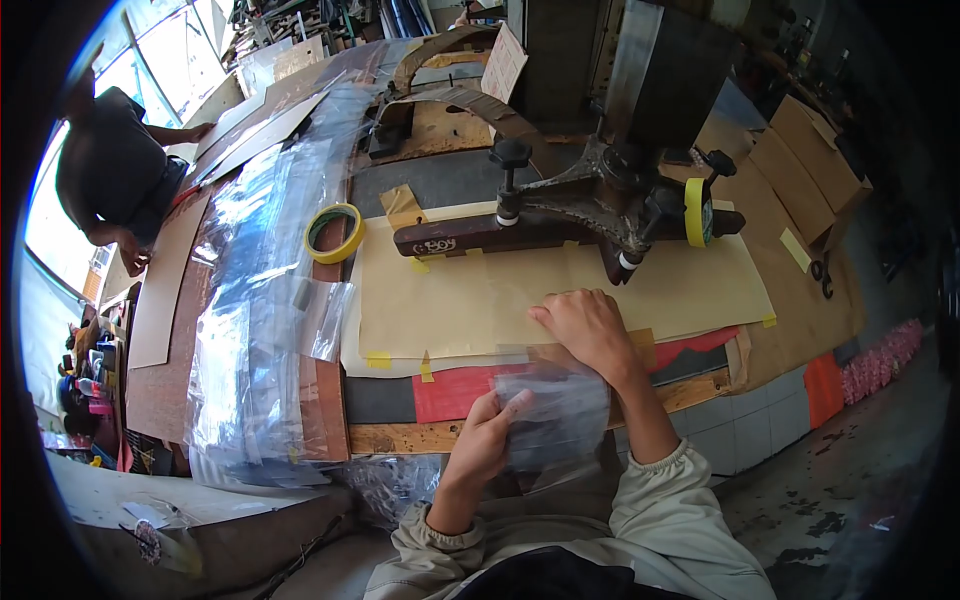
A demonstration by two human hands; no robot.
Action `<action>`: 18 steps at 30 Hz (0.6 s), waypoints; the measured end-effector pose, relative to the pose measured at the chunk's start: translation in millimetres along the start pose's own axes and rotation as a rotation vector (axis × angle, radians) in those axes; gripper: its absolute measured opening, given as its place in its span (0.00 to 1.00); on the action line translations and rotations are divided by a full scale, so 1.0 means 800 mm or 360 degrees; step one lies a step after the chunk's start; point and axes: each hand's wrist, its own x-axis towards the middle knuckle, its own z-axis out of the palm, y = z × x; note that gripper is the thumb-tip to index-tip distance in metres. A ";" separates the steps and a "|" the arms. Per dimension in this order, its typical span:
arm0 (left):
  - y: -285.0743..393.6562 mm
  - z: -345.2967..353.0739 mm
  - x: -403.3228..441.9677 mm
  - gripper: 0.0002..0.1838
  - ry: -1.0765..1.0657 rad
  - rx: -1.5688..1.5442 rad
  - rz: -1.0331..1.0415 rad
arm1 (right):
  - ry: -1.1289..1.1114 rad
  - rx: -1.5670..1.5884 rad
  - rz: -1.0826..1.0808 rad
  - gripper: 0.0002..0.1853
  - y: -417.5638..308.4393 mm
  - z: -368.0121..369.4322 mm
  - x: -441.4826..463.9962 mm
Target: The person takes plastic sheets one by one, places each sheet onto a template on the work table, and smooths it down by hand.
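Observation:
My left hand (482, 440) pinches the edge of a clear plastic sheet (560, 410), which hangs over the front edge of the table. My right hand (585, 325) rests at the front part of a cream board (450, 310), its fingers bent and their undersides hidden; whether it holds anything does not show. Yellow tape pieces stick to the board's edges. Above the board stands a dark metal press (600, 190) with a long bar across it. Red material (455, 397) shows below the board's front edge.
A yellow tape roll (334, 234) lies left of the board; another (698, 212) hangs on the press. Plastic sheets (250, 320) cover the table's left part. Scissors (822, 279) and a cardboard box (805, 170) are at right. A person (120, 165) stands at far left.

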 end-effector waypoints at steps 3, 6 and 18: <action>0.000 0.002 -0.001 0.12 0.0005 -0.0002 0.0018 | -0.0025 0.0021 0.0012 0.18 0.002 0.002 0.000; -0.001 0.001 0.001 0.12 -0.0012 0.0002 0.0034 | -0.0026 0.0025 -0.0008 0.17 0.004 0.005 0.001; -0.005 0.003 0.000 0.14 -0.0050 0.0102 0.0204 | 0.0081 0.0249 -0.0058 0.17 0.010 0.000 -0.006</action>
